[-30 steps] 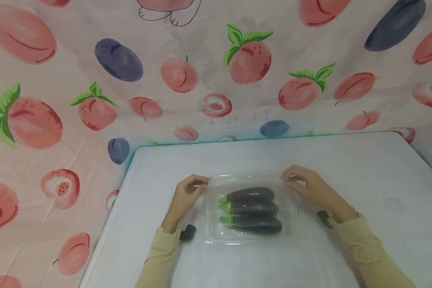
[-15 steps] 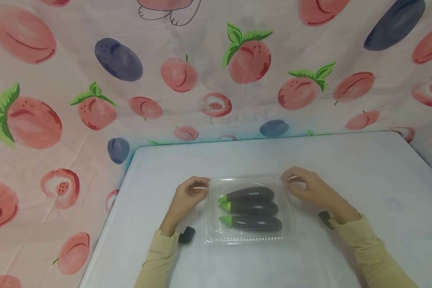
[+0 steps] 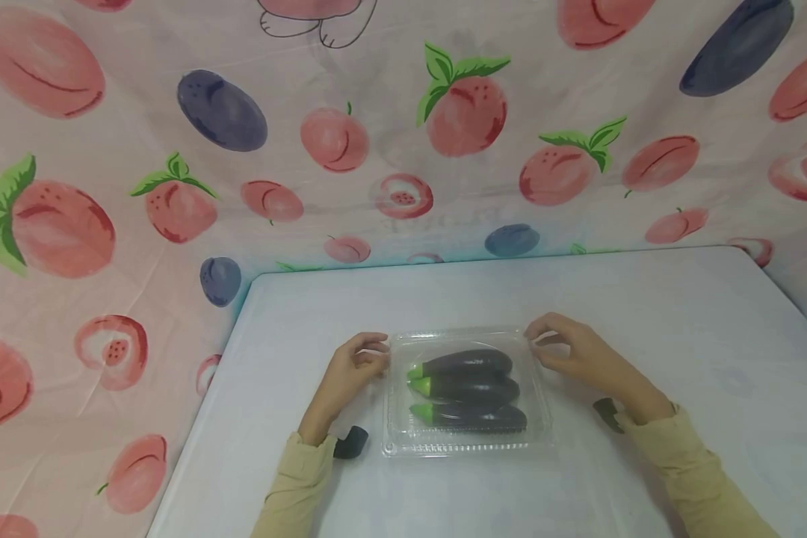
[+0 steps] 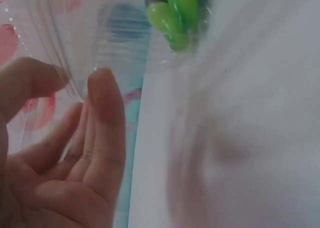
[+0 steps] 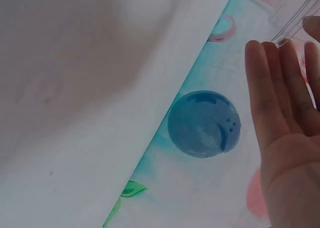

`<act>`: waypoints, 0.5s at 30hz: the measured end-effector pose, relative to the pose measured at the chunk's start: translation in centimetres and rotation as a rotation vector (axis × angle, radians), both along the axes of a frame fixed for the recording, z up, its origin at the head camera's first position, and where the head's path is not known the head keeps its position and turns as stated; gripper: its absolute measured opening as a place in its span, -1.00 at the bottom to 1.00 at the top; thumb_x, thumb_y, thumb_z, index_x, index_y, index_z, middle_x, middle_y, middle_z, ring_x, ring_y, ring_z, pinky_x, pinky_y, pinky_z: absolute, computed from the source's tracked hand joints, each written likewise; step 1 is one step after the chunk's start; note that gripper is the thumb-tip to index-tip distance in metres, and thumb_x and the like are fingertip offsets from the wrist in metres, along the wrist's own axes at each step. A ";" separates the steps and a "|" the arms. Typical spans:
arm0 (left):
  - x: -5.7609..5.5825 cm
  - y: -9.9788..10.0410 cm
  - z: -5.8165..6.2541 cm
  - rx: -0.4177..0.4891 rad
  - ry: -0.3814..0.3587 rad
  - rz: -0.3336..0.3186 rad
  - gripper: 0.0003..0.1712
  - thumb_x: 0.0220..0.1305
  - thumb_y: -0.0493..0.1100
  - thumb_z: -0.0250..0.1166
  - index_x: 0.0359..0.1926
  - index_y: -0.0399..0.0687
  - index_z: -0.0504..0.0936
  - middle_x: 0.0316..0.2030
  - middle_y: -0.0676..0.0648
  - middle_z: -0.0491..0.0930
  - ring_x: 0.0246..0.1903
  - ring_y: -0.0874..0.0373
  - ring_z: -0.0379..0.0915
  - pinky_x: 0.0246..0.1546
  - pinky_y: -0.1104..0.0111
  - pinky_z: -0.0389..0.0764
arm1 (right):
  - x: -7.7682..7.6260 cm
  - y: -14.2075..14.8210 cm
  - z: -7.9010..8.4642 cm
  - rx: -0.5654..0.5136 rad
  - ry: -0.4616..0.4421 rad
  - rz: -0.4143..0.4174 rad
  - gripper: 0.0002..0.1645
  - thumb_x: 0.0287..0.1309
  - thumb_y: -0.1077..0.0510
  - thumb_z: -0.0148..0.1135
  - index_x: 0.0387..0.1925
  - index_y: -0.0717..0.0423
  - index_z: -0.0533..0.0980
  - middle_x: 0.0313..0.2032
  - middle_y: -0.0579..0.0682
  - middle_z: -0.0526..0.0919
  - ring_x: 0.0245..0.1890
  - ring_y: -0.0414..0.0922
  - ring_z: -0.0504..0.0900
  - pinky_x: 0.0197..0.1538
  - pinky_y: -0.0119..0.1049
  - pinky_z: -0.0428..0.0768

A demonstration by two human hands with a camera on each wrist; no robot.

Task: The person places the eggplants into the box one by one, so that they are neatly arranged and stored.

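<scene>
Three dark eggplants with green caps (image 3: 471, 388) lie side by side inside a clear plastic clamshell box (image 3: 453, 450), seen through its lowered lid. At the box's far left corner, my left hand (image 3: 351, 370) has the rim between its fingertips. My right hand (image 3: 581, 355) holds the far right corner in the same way. The left wrist view shows my left fingers (image 4: 102, 133) on both sides of the clear rim (image 4: 67, 82), with green caps (image 4: 175, 17) beyond. In the right wrist view, fairly straight fingers (image 5: 265, 92) meet the rim corner (image 5: 290, 30).
A white table (image 3: 645, 299) lies under the box. Behind it and on the left hangs a fruit-printed curtain (image 3: 276, 134). Dark wrist-worn devices (image 3: 351, 443) stick out below both hands, close to the tabletop.
The lid has come down, and its edge no longer crosses over the eggplants. Both hands have dropped slightly toward the near side, and the left fingers have spread a little.
</scene>
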State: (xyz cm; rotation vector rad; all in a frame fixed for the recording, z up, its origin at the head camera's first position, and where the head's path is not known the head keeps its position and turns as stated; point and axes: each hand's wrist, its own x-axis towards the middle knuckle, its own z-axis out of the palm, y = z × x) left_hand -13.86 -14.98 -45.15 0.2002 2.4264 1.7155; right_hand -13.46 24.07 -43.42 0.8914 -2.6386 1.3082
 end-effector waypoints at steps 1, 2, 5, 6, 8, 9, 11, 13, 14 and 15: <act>0.0 0.1 0.1 -0.001 -0.022 0.009 -0.56 0.28 -0.23 0.33 0.18 -0.14 0.56 -0.05 -0.16 0.63 -0.16 0.07 0.66 -0.15 0.31 0.72 | 0.0 0.0 0.0 0.008 -0.011 -0.009 -0.72 0.15 0.40 0.32 -0.11 0.15 0.52 -0.10 -0.05 0.63 0.02 -0.24 0.56 0.05 -0.05 0.68; 0.1 0.2 0.2 0.006 -0.042 0.015 -0.56 0.28 -0.23 0.32 0.18 -0.16 0.56 -0.07 -0.16 0.63 -0.18 0.09 0.66 -0.16 0.30 0.72 | 0.1 -0.1 0.1 0.018 -0.020 -0.018 -0.73 0.16 0.40 0.32 -0.11 0.15 0.52 -0.09 -0.05 0.63 0.02 -0.27 0.55 0.05 -0.05 0.67; 0.1 0.3 0.3 0.037 -0.111 0.031 -0.58 0.29 -0.20 0.29 0.16 -0.19 0.57 -0.12 -0.15 0.62 -0.24 0.13 0.65 -0.16 0.26 0.73 | 0.2 -0.2 0.2 0.044 -0.037 -0.035 -0.73 0.17 0.39 0.31 -0.09 0.17 0.53 -0.08 -0.04 0.63 0.03 -0.32 0.53 0.07 -0.02 0.66; 0.1 0.3 0.3 0.050 -0.131 0.035 -0.58 0.29 -0.20 0.28 0.15 -0.20 0.57 -0.13 -0.16 0.62 -0.26 0.14 0.64 -0.16 0.25 0.73 | 0.2 -0.3 0.2 0.053 -0.039 -0.040 -0.73 0.17 0.39 0.30 -0.09 0.16 0.52 -0.08 -0.03 0.63 0.03 -0.30 0.53 0.07 -0.02 0.66; 0.1 0.3 0.3 0.080 -0.164 0.040 -0.59 0.30 -0.20 0.26 0.14 -0.21 0.57 -0.16 -0.16 0.62 -0.30 0.13 0.63 -0.18 0.22 0.73 | 0.2 -0.3 0.3 0.066 -0.045 -0.050 -0.72 0.17 0.40 0.30 -0.09 0.15 0.52 -0.08 -0.03 0.63 0.04 -0.24 0.55 0.07 -0.03 0.66; 0.1 0.3 0.3 0.089 -0.177 0.045 -0.60 0.29 -0.20 0.26 0.14 -0.20 0.58 -0.17 -0.16 0.63 -0.32 0.13 0.62 -0.20 0.22 0.73 | 0.3 -0.4 0.3 0.071 -0.050 -0.055 -0.71 0.17 0.40 0.30 -0.09 0.14 0.52 -0.08 -0.03 0.63 0.04 -0.21 0.55 0.07 -0.03 0.66; 0.1 0.3 0.3 0.106 -0.188 0.049 -0.59 0.28 -0.22 0.26 0.13 -0.22 0.58 -0.19 -0.16 0.63 -0.36 0.12 0.61 -0.23 0.21 0.74 | 0.4 -0.5 0.5 0.081 -0.058 -0.065 -0.71 0.17 0.40 0.30 -0.09 0.13 0.52 -0.08 -0.02 0.63 0.03 -0.13 0.56 0.08 -0.03 0.66; 0.1 0.3 0.2 0.116 -0.195 0.053 -0.59 0.27 -0.22 0.26 0.13 -0.22 0.58 -0.20 -0.15 0.63 -0.38 0.13 0.61 -0.27 0.23 0.74 | 0.5 -0.5 0.8 0.094 -0.070 -0.076 -0.71 0.17 0.39 0.30 -0.09 0.12 0.51 -0.07 -0.02 0.63 0.03 -0.10 0.56 0.09 -0.03 0.65; 0.1 0.4 0.2 0.118 -0.195 0.057 -0.59 0.27 -0.22 0.26 0.13 -0.23 0.58 -0.20 -0.14 0.63 -0.38 0.14 0.60 -0.28 0.24 0.74 | 0.6 -0.6 0.9 0.102 -0.074 -0.080 -0.71 0.18 0.38 0.30 -0.08 0.12 0.51 -0.07 -0.01 0.63 0.03 -0.08 0.57 0.09 -0.03 0.65; 0.1 0.4 0.2 0.119 -0.196 0.060 -0.59 0.27 -0.22 0.27 0.13 -0.23 0.58 -0.20 -0.14 0.63 -0.38 0.14 0.60 -0.29 0.24 0.74 | 0.6 -0.6 1.0 0.108 -0.076 -0.083 -0.71 0.18 0.38 0.30 -0.08 0.12 0.51 -0.08 0.00 0.63 0.03 -0.05 0.57 0.09 -0.02 0.65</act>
